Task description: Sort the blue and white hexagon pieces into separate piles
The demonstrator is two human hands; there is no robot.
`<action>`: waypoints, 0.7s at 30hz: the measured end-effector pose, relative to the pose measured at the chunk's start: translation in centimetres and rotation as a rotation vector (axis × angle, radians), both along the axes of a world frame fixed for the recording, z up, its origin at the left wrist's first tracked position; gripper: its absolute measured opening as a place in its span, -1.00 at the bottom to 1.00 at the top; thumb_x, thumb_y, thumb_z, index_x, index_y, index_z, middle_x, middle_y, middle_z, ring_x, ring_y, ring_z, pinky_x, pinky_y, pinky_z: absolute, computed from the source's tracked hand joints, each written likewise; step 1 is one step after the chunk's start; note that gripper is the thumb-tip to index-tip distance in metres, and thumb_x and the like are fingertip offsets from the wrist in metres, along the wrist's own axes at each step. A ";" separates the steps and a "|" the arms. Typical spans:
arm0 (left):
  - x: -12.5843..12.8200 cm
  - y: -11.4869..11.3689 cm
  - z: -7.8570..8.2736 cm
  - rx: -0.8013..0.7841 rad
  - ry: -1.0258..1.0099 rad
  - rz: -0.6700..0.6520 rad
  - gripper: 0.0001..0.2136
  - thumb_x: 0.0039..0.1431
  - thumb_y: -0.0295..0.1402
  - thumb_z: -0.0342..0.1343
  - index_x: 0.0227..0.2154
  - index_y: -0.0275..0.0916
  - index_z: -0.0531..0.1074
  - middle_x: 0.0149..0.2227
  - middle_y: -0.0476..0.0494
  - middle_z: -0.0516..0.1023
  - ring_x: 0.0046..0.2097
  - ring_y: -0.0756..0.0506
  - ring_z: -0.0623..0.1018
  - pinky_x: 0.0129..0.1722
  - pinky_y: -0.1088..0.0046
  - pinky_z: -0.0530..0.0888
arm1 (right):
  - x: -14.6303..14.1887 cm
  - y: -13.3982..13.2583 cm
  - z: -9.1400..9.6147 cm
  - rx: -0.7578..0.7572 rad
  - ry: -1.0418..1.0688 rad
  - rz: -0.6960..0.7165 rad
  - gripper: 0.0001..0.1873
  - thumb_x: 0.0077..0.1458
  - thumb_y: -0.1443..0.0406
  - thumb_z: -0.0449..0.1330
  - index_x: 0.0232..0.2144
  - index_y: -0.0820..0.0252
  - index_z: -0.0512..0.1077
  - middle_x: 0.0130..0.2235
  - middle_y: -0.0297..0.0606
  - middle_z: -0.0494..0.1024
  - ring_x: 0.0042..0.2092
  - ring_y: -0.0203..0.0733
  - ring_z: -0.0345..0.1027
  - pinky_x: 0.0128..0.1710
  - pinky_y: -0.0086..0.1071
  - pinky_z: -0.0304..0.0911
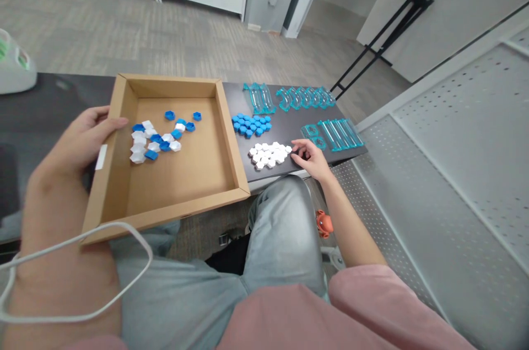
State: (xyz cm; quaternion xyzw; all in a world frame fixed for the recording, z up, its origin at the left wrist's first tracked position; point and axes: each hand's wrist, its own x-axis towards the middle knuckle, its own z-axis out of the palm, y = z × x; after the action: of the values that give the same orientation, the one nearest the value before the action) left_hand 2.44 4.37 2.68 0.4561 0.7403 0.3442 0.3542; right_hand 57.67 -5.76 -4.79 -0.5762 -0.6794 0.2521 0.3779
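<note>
My left hand (88, 138) grips the left wall of a shallow cardboard box (185, 206), thumb over the rim. Inside the box, blue hexagonal pieces (169, 115) and white hexagonal pieces (138, 149) lie loosely scattered toward the left and middle. At the right end of a cluster of white hexagonal pieces (268, 155) on the dark table is my right hand (309, 159). Its thumb and forefinger are slightly apart beside the outermost white piece, and I see nothing held between them. A cluster of blue hexagonal pieces (251, 125) sits just behind the white one.
Teal transparent plastic parts (306, 98) line the table's back right, with more teal tubes (341, 135) near its right end. A white cable (124, 226) loops over my left forearm. A perforated metal panel (454, 146) stands at right, and an orange object (324, 224) is below the table.
</note>
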 end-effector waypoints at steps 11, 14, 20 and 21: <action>-0.8 0.0 -0.7 0.070 -0.093 -0.091 -0.40 0.23 -0.29 0.28 0.34 -0.34 0.54 0.29 -0.25 0.73 0.23 -0.23 0.71 0.40 0.07 0.62 | -0.1 0.0 0.2 -0.002 0.062 -0.079 -0.60 0.19 0.05 0.47 0.03 -0.04 0.60 -0.22 -0.29 0.68 -0.36 -0.15 0.36 -0.33 -0.23 0.31; -1.1 0.1 -1.2 0.087 -0.136 -0.111 -0.42 0.23 -0.28 0.31 0.30 -0.36 0.55 0.24 -0.29 0.75 0.20 -0.25 0.73 0.37 0.04 0.65 | -0.3 0.1 0.4 -0.020 0.088 -0.104 -0.61 0.17 0.00 0.48 -0.03 -0.06 0.59 -0.25 -0.30 0.64 -0.36 -0.14 0.36 -0.35 -0.22 0.32; -1.7 0.4 -2.4 0.179 -0.260 -0.163 -0.44 0.18 -0.20 0.41 0.20 -0.33 0.56 0.20 -0.35 0.76 0.22 -0.31 0.73 0.34 0.03 0.68 | -2.0 1.0 2.2 0.055 0.150 -0.166 -0.63 0.16 -0.09 0.50 -0.16 -0.09 0.57 -0.33 -0.33 0.53 -0.35 -0.08 0.35 -0.30 -0.16 0.41; -1.8 0.6 -2.7 0.184 -0.269 -0.169 -0.44 0.16 -0.19 0.42 0.19 -0.32 0.57 0.20 -0.34 0.77 0.22 -0.32 0.73 0.33 0.04 0.68 | -2.9 1.4 2.8 0.077 0.145 -0.159 -0.65 0.19 -0.09 0.49 -0.17 -0.09 0.58 -0.33 -0.31 0.54 -0.34 -0.07 0.38 -0.28 -0.15 0.43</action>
State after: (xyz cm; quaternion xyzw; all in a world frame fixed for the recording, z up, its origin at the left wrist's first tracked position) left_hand 0.68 4.94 0.03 0.4969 0.6107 0.4374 0.4346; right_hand 54.77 -4.40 -2.01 -0.5938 -0.6115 0.2361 0.4666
